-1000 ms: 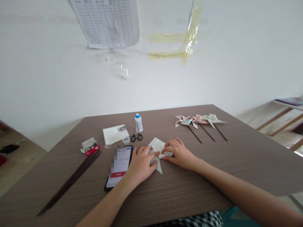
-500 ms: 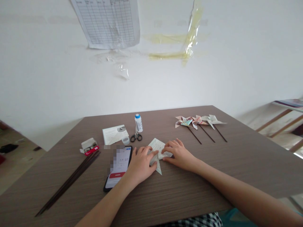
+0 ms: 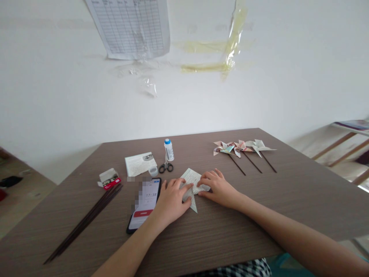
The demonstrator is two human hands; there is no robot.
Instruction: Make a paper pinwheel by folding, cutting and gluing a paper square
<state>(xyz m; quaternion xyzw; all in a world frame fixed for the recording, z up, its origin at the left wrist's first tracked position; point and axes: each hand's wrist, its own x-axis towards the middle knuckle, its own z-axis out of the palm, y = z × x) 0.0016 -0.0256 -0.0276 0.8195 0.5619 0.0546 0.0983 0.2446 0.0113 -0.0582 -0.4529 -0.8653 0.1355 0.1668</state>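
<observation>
A printed paper pinwheel (image 3: 190, 177) lies on the table between my hands, its points partly folded in toward the middle. My left hand (image 3: 173, 200) holds its left side down, with thumb and fingertips pressed on the paper. On the right side, my right hand (image 3: 216, 189) has its fingers bent and pinches a folded point against the table. Fingers cover parts of the folds. Close beside my left wrist is a phone (image 3: 144, 207) with a running timer on its screen.
Scissors (image 3: 166, 167), a glue bottle (image 3: 169, 150), a small clear cup (image 3: 153, 171), a stack of paper (image 3: 140, 164) and a red-and-white box (image 3: 109, 179) stand beyond the phone. Dark sticks (image 3: 86, 221) lie left. Three pinwheels on sticks (image 3: 241, 147) lie back right, before the wall (image 3: 184, 107).
Both hands stay almost still on the paper pinwheel. The phone's timer reads one second more.
</observation>
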